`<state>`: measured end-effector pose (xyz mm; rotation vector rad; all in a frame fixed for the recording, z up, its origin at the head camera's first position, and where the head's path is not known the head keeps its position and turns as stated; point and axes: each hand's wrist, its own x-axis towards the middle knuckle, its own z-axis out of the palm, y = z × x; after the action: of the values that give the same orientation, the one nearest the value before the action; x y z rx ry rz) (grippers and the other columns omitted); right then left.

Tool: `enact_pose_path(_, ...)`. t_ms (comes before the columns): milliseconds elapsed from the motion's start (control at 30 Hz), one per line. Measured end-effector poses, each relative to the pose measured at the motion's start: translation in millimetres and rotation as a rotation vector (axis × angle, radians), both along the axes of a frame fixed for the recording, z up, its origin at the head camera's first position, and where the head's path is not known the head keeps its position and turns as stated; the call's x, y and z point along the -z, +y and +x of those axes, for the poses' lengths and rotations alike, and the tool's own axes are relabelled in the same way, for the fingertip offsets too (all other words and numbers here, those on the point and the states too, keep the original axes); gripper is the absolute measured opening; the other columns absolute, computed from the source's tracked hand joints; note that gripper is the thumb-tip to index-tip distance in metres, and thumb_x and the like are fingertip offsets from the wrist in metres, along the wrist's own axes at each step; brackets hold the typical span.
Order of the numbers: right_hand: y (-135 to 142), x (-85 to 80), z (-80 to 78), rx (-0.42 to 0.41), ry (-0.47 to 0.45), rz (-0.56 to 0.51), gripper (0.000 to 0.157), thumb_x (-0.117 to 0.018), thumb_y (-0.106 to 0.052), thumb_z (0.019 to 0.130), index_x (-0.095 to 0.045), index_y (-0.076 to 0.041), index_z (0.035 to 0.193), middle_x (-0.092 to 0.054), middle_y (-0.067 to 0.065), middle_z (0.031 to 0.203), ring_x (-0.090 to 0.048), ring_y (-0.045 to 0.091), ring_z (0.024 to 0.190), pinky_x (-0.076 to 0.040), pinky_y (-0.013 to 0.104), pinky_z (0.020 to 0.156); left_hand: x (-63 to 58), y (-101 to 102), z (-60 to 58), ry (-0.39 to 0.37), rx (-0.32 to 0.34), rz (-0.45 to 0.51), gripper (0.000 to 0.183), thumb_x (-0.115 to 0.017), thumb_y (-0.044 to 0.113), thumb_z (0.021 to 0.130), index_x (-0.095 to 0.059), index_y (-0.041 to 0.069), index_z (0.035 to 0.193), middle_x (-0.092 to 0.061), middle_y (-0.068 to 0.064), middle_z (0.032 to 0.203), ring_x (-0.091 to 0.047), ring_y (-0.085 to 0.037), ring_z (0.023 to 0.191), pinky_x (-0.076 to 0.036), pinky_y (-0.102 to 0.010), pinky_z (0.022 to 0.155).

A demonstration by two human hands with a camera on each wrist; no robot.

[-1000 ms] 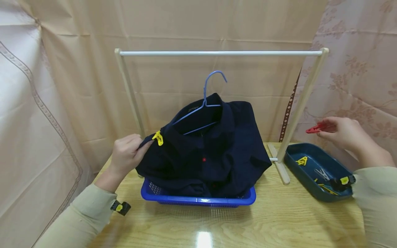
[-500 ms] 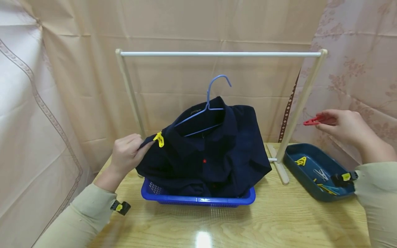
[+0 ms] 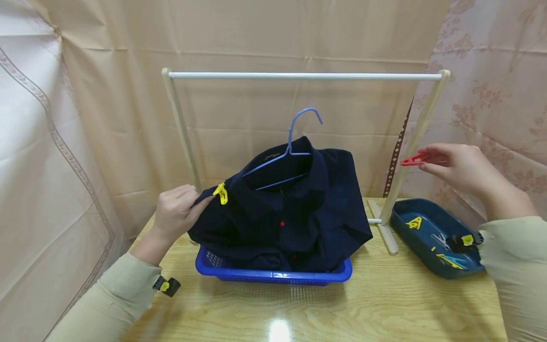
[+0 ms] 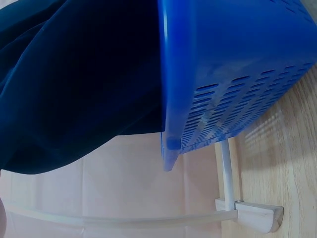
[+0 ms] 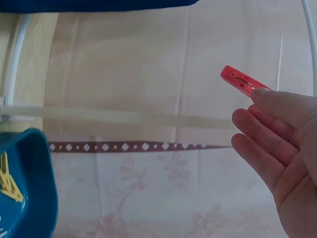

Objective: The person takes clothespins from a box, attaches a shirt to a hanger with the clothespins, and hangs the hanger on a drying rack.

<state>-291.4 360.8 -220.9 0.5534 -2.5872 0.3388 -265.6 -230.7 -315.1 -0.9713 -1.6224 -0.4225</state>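
Navy shirt (image 3: 260,232) lay in front of you with its lower part in the blue basket (image 3: 273,276) and its shoulders and collar rising above the rim. Nearest you stretched the bare front of the wood-grain table (image 3: 333,313), the basket standing on it. Your left hand (image 3: 176,209) gripped one shoulder of the shirt, fingers curled round the cloth, just beside a yellow clothespin (image 3: 221,194) fixed there. On the other side, your right hand (image 3: 463,164) pinched a red clothespin (image 3: 413,160) between thumb and finger, up in the air and well apart from the shirt; its other fingers were loosely bent. Below that hand sat a dark teal tray (image 3: 431,223) with several clothespins inside. The blue hanger (image 3: 290,137) stood in the shirt's neck opening, its hook tilted, clear of the white rail (image 3: 305,76) beyond. Behind the rack hung a beige curtain (image 3: 239,28), with a floral cloth (image 3: 491,85) to the right.
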Motion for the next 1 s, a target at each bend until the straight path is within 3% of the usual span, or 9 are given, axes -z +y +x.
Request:
enact_pose_path(300, -20.7, -7.0, 0.5, -0.069, -0.007, -0.014, 0.031, -0.073, -0.016, 0.083, -0.065, -0.008, 0.113, -0.07, 0.006, 0.093, -0.059, -0.004, 0.079, -0.037, 0.003, 0.066, 0.5, 1.1, 1.1, 0.014, -0.002, -0.011, 0.049, -0.063, 0.027, 0.091, -0.036, 0.013, 0.053, -0.025, 0.006, 0.055, -0.022, -0.009, 0.045, -0.019, -0.022, 0.042)
enact_pose_path(567, -41.0, -11.2, -0.5, -0.113, 0.005, 0.019, 0.03, -0.072, -0.02, 0.084, -0.065, -0.011, 0.113, -0.07, 0.002, 0.094, -0.065, 0.015, 0.084, -0.039, 0.006, 0.069, 2.3, -0.2, 0.6, 0.01, 0.002, -0.022, 0.05, -0.062, 0.028, 0.091, -0.034, 0.013, 0.053, -0.024, 0.006, 0.055, -0.021, -0.008, 0.044, -0.018, -0.021, 0.042)
enact_pose_path(1000, -69.9, -18.0, -4.0, -0.188, 0.036, 0.042, 0.034, -0.075, -0.012, 0.08, -0.065, -0.008, 0.113, -0.069, 0.004, 0.094, -0.067, 0.017, 0.083, -0.037, 0.004, 0.071, 4.1, -0.4, -0.4, 0.002, -0.004, -0.04, 0.049, -0.063, 0.029, 0.091, -0.036, 0.013, 0.054, -0.025, 0.005, 0.055, -0.023, -0.009, 0.044, -0.02, -0.022, 0.041)
